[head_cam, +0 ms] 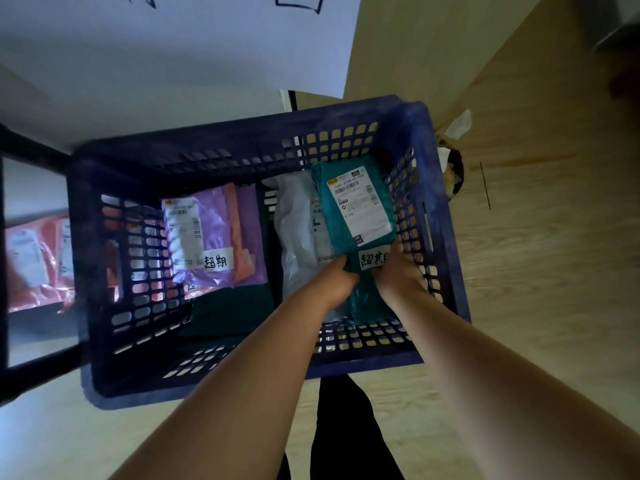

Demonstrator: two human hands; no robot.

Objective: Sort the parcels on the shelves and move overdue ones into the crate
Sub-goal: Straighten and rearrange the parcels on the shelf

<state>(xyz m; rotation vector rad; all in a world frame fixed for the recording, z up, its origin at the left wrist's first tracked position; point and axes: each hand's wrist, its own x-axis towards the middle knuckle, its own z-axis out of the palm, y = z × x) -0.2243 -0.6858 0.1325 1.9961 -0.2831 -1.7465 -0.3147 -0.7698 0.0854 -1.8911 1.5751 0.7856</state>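
Observation:
A dark blue slotted crate (242,140) stands on the floor below me. Both my hands reach into its right half and hold a teal parcel (360,206) with a white shipping label and a handwritten white tag. My left hand (332,282) grips the parcel's near left edge, and my right hand (398,271) grips its near right edge. The teal parcel lies on a white-grey parcel (298,233). In the crate's left half lies a purple parcel (218,233) with a label and tag, on top of orange and dark green parcels.
A black shelf frame (31,147) stands at the left, with orange-red parcels (34,261) on a lower shelf. A white sheet with drawn marks (207,39) hangs above. Wooden floor (536,254) lies to the right, with a small bin (453,174) behind the crate's right corner.

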